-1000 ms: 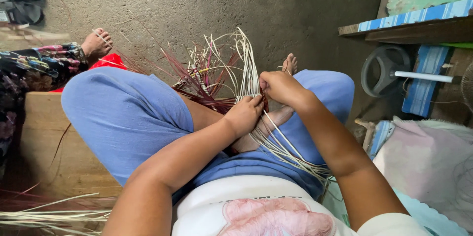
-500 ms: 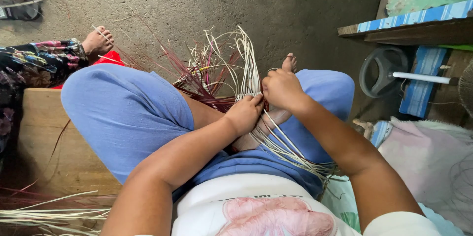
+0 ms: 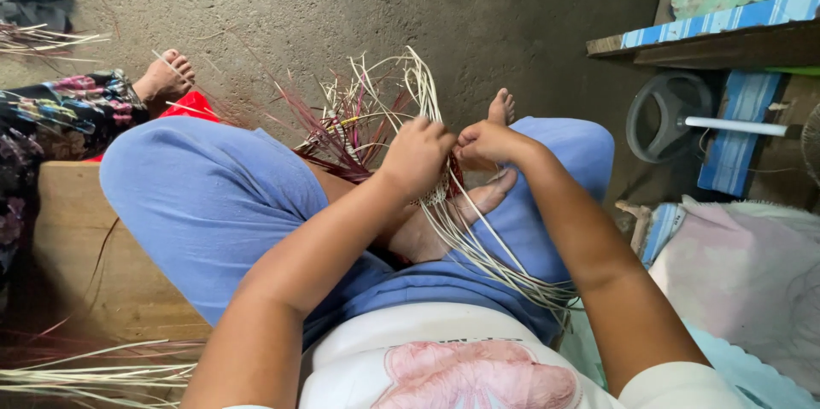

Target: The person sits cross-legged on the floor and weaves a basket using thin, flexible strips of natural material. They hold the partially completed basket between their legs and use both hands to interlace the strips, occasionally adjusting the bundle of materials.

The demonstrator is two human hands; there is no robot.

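Observation:
A half-woven piece of pale and dark red reed strips (image 3: pixel 359 123) rests on my crossed legs in blue shorts. My left hand (image 3: pixel 416 155) is closed on the pale strips at the weave's near edge. Right beside it, my right hand (image 3: pixel 489 142) pinches strips too, the two hands almost touching. A bundle of long pale strips (image 3: pixel 491 255) trails from under my hands across my right thigh toward my waist. The spot where the fingers meet the weave is hidden by my hands.
Another person's foot (image 3: pixel 165 76) and patterned clothing (image 3: pixel 51 114) are at the left, by a red object (image 3: pixel 190 106). Loose strips (image 3: pixel 94 371) lie on a wooden board (image 3: pixel 81 247). A fan base (image 3: pixel 670 114), a shelf (image 3: pixel 726 33) and cloth (image 3: pixel 735 272) stand at the right.
Both hands have risen slightly and drawn closer together on the weave. The view has shifted a little, so the other person's foot sits farther right.

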